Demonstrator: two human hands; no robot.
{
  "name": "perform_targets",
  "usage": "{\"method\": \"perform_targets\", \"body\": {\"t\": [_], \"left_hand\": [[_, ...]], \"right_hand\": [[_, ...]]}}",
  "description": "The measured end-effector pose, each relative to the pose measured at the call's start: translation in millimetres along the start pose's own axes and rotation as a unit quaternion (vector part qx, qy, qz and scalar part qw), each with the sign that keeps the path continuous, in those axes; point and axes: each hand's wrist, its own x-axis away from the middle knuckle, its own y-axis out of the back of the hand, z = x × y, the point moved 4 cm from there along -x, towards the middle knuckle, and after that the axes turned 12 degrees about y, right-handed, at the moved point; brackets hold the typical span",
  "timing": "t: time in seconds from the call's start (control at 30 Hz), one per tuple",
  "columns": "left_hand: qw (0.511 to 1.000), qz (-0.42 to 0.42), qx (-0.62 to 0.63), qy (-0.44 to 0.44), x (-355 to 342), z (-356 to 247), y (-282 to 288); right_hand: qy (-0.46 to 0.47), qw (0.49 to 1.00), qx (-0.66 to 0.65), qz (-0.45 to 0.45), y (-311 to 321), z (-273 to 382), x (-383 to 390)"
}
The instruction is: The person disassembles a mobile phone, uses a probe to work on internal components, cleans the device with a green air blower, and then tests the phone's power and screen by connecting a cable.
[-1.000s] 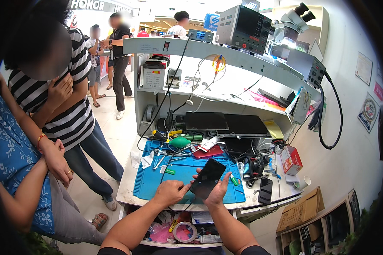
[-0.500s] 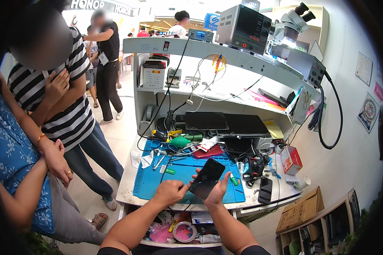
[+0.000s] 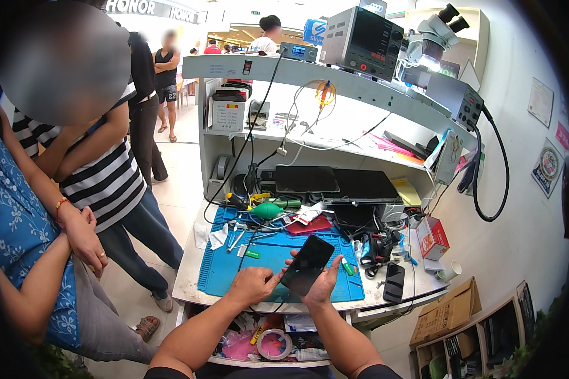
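My right hand [image 3: 322,285] cradles a black smartphone [image 3: 309,262] from below, its fingers and thumb along the phone's edges. The screen is dark and faces up, tilted over the front of a blue work mat [image 3: 278,249]. My left hand [image 3: 253,286] is closed, its thumb and forefinger pinched together beside the phone's lower left edge. Whatever lies in that pinch is hidden. A thin black cable [image 3: 249,243] runs down over the mat and passes behind my left hand, and a dark strand shows below the phone's lower end.
Tweezers, a green air blower [image 3: 267,210] and a red pouch crowd the mat's far side. Another phone [image 3: 394,282] lies at right. Below my wrists, an open drawer [image 3: 269,363] holds a tape roll. Two people stand close at left. A microscope [image 3: 435,38] tops the shelf.
My hands and the phone have not visibly moved. At left, the person in stripes leans closer, and the people behind have shifted.
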Motion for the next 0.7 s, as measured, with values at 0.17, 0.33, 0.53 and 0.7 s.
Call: {"method": "perform_targets", "body": {"t": [0.17, 0.33, 0.53, 0.7], "left_hand": [[1.0, 0.0, 0.002, 0.004, 0.9, -1.6, 1.1], [1.0, 0.004, 0.007, 0.012, 2.1, -4.2, 3.6], [1.0, 0.0, 0.004, 0.005, 2.2, -3.1, 2.6], [1.0, 0.0, 0.0, 0.003, 1.7, -0.6, 0.9]], "right_hand": [[0.001, 1.0, -0.002, 0.005, 0.1, 0.4, 0.1], [0.003, 1.0, 0.01, 0.006, 0.8, 0.6, -0.1], [0.001, 1.0, 0.003, 0.006, 0.8, 0.2, 0.2], [0.001, 1.0, 0.003, 0.008, 1.2, -0.6, 0.2]]}}
